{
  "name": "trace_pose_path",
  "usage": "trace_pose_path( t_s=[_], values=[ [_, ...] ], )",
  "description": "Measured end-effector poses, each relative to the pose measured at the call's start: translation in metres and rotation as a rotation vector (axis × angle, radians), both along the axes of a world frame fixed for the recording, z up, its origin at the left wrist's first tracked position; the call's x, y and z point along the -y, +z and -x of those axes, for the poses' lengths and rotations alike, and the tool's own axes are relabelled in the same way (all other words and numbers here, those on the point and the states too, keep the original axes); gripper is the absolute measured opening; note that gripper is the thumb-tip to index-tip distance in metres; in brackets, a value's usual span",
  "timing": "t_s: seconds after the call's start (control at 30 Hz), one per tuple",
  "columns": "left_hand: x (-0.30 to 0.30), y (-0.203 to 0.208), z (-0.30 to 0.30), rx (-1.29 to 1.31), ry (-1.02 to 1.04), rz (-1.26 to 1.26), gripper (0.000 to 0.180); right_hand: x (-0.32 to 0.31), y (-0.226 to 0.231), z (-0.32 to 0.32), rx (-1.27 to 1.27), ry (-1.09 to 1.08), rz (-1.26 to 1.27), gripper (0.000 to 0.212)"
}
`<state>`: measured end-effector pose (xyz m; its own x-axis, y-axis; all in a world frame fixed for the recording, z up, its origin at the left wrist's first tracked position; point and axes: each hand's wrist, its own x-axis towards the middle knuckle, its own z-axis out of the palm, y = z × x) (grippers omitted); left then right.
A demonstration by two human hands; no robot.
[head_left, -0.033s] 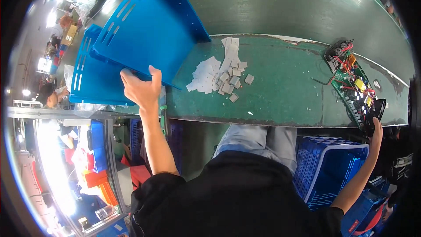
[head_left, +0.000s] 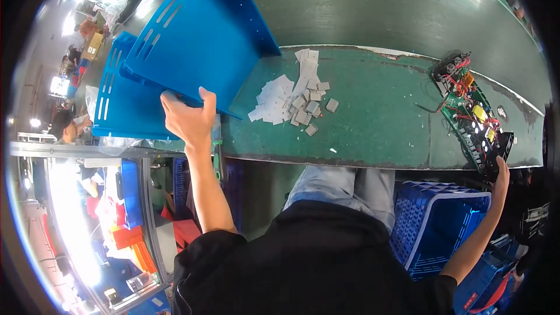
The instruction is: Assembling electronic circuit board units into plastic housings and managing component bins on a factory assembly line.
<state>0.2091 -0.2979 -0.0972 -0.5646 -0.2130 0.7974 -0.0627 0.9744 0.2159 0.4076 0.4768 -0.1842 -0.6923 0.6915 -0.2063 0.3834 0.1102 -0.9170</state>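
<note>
My left hand (head_left: 189,118) grips the near edge of a large blue plastic bin (head_left: 204,41), its thumb raised along the rim. That bin lies tilted, open side toward the bench, over a second blue bin (head_left: 131,102). At the far right, my right hand (head_left: 500,175) is closed at the black near end of a long green circuit board assembly (head_left: 466,122) with red wires and yellow parts. Its fingers are partly hidden there. Between my hands, small grey square pieces (head_left: 303,109) lie heaped beside white paper labels (head_left: 273,100).
The green bench top (head_left: 379,116) runs in front of me, with a dark green belt-like surface (head_left: 373,6) beyond it. A blue plastic basket (head_left: 429,216) stands below the bench at my right. A metal frame (head_left: 143,198) with bright lights is at left; a person (head_left: 69,131) sits beyond.
</note>
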Motion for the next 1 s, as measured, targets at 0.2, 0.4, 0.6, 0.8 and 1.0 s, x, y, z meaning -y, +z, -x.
trace_pose_path(
  t_s=[0.2,0.4,0.6,0.8,1.0],
  values=[
    [-0.012,-0.013,-0.028,0.022,0.11,0.009,0.049,0.009,0.005,-0.001,-0.019,-0.026,-0.05,0.04],
    [-0.022,-0.023,-0.036,0.107,0.006,-0.256,0.088,0.002,0.011,-0.001,0.076,-0.027,-0.082,0.054],
    [-0.022,-0.037,-0.043,0.007,-0.25,-0.183,0.098,0.107,0.051,0.022,0.293,-0.325,-1.247,0.081],
    [-0.02,-0.05,-0.04,0.008,-0.273,-0.341,0.095,0.32,0.06,0.088,-0.21,0.268,-1.072,0.031],
    [-0.02,-0.056,-0.056,0.039,-0.35,-0.389,0.087,0.473,0.067,0.158,-0.392,1.024,-0.453,0.015]
  ],
)
